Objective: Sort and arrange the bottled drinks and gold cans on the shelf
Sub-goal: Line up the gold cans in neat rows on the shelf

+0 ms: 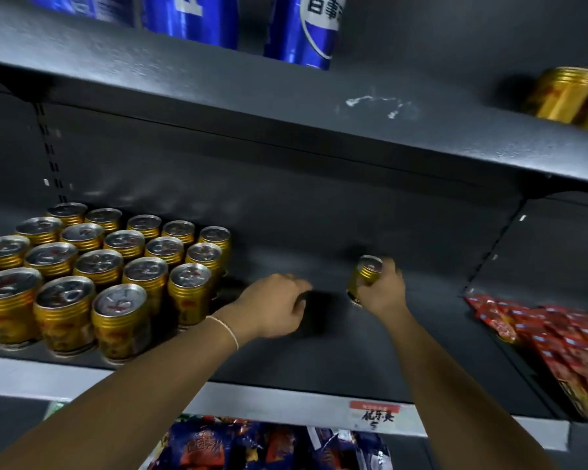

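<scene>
While my right hand (382,288) grips a single gold can (367,271), upright with a slight tilt, on the shelf (319,351), the block of gold cans (119,301) stands well to its left, beyond my left hand (274,305). That left hand is nearer the block, fingers curled under with nothing showing in them.

Blue can (302,28): "百事", dark chars on white, above a red-white-blue round logo.
2nd blue can (190,15): part of a big white letter, poss. "P".
Price tag (377,415), front edge of shelf (279,398): handwritten chars, illegible; red header too small.
Gold cans (116,266): no legible txt.
</scene>
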### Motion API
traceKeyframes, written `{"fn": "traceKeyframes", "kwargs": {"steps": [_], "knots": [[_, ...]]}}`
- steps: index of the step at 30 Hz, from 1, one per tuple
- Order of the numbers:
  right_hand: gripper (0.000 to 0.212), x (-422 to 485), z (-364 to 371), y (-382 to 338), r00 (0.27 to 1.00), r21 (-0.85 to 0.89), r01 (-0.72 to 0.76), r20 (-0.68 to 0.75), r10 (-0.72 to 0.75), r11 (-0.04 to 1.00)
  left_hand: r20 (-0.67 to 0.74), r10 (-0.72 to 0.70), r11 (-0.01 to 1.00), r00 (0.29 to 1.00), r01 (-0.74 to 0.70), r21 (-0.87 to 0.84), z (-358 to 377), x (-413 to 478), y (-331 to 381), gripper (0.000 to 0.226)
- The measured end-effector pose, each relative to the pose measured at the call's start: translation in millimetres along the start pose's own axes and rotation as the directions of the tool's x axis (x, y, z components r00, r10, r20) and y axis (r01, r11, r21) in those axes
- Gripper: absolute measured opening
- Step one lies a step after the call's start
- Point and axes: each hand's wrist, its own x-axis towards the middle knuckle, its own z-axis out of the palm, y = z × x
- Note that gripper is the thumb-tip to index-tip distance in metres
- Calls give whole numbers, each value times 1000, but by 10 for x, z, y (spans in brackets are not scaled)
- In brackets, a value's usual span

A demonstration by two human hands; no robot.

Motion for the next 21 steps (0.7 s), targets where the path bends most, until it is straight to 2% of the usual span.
{"fn": "traceKeyframes", "kwargs": {"steps": [6,9,11,12,14,17,19,21], "knots": [[73,-115,-69,30,998,114,44,-60,-37,993,-14,-73,994,997,71,-86,207,176,99,49],[75,-267,-112,-108,997,192,68,-47,-60,979,0,-134,979,991,132,-154,245,222,123,62],[86,-359,-165,-266,999,269,48,2,-50,962,63,-172,954,983,182,-238,224,220,141,77],[92,-412,-192,-357,998,301,32,35,-45,953,102,-183,923,978,206,-324,193,203,156,83],[101,-533,-234,-534,996,344,26,76,-55,939,133,-175,810,976,219,-544,112,146,184,79],[105,-715,-247,-765,991,415,23,111,-75,910,77,-194,681,978,191,-707,-13,-8,171,69],[98,-829,-231,-906,984,455,6,156,-86,891,61,-230,623,971,195,-758,-106,-138,115,65],[73,-945,-215,-1044,975,499,-13,198,-100,867,82,-258,571,963,221,-791,-200,-268,22,64]]}}
